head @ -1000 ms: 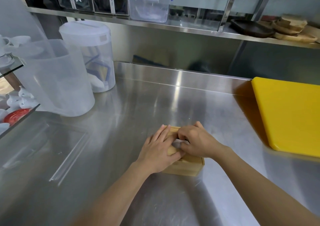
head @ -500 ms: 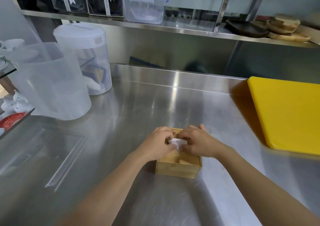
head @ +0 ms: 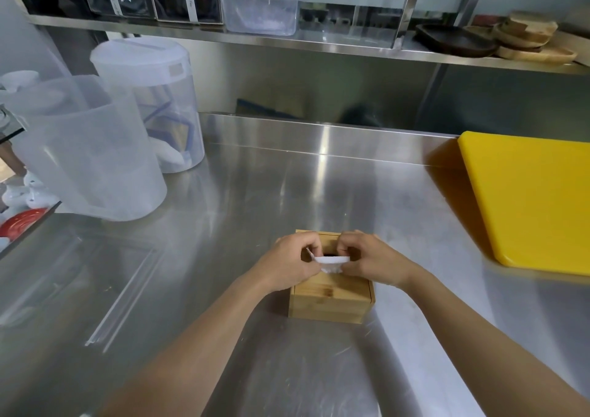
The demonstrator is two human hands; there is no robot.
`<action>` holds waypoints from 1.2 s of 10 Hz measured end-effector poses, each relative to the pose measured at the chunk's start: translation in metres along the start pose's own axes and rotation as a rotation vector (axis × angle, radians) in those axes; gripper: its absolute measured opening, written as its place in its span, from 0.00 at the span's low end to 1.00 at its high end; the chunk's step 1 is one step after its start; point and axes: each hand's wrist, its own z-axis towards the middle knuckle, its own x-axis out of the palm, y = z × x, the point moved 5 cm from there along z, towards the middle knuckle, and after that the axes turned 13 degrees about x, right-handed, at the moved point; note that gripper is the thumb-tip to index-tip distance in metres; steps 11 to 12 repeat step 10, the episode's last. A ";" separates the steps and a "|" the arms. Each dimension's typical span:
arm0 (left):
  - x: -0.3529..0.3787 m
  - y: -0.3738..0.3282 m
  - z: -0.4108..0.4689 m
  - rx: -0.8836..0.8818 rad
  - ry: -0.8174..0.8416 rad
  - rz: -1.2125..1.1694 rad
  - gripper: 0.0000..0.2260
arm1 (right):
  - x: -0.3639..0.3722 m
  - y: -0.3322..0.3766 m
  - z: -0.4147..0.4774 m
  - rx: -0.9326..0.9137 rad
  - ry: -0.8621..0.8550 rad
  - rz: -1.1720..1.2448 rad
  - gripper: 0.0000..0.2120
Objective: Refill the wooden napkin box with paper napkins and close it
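**Both hands pinched a napkin above the wooden box**

A small square light-wood napkin box [head: 332, 298] sat on the brushed stainless-steel tabletop [head: 255, 193], at about 6 o'clock of the work area, close to the person. Its lid was on, with a dark opening showing in the top. A white paper napkin [head: 332, 261] stood out of that opening. The left hand [head: 287, 265] had its grip closed on the napkin's left end, fingers curled and pinching. The right hand [head: 370, 262] had its grip closed on the napkin's right end in the same way. Both hands hovered over the far half of the lid; whether they touched the wood could not be told.

At 3 o'clock lay a thick yellow plastic cutting board [head: 530, 199], well apart from the box. At 10 o'clock stood a large translucent plastic pitcher [head: 86, 161], and just behind it a tall clear lidded plastic container [head: 153, 97].
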 end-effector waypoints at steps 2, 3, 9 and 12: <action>-0.010 0.011 -0.005 -0.091 -0.097 -0.259 0.06 | -0.006 -0.011 -0.003 0.043 0.001 0.337 0.12; -0.013 0.012 -0.006 -0.133 -0.184 -0.370 0.07 | -0.008 -0.014 -0.007 0.041 0.007 0.524 0.11; -0.019 0.017 -0.010 -0.148 -0.320 -0.413 0.07 | -0.017 -0.019 -0.014 -0.039 -0.173 0.844 0.17; -0.025 0.016 -0.011 -0.145 -0.393 -0.430 0.08 | -0.025 -0.019 -0.016 -0.044 -0.213 0.849 0.17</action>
